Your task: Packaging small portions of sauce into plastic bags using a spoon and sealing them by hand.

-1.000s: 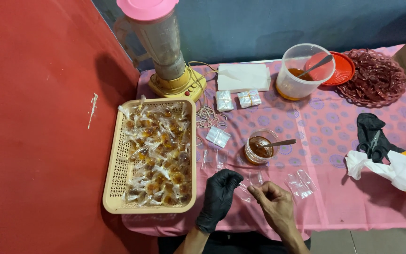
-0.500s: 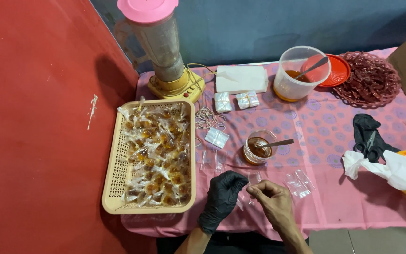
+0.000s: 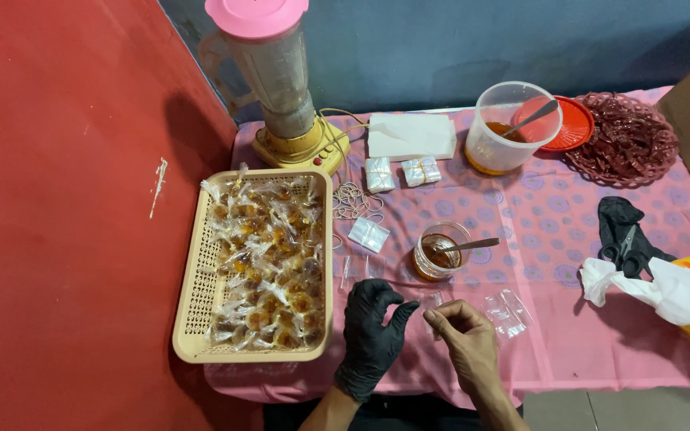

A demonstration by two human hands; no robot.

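Both hands sit at the near edge of the pink-clothed table [image 3: 569, 351], at about six o'clock in the head view. Left hand [image 3: 370, 335], in a black glove, has its fingers curled in towards the thumb; right hand [image 3: 465, 339], bare, is pinched the same way. Between their fingertips is a small clear bag [image 3: 429, 302], which both seem to pinch, though it is too thin and see-through to tell how it is held.

From the bag, the glass jar [image 3: 438, 251] of brown paste stands at twelve o'clock, near but apart, with a spoon [image 3: 473, 245] resting in it, its handle pointing to three o'clock. Handle and jar lie slightly closer to the right hand than to the left.

More empty bags [image 3: 506, 310] lie just beside the right hand at two o'clock. A cream basket [image 3: 195, 295] of filled, twisted packets lies at nine to ten o'clock from the left hand, its long axis running twelve to six. Rubber bands [image 3: 350, 199] lie scattered at eleven o'clock, and beyond them stands a blender [image 3: 281, 88] with a pink lid.
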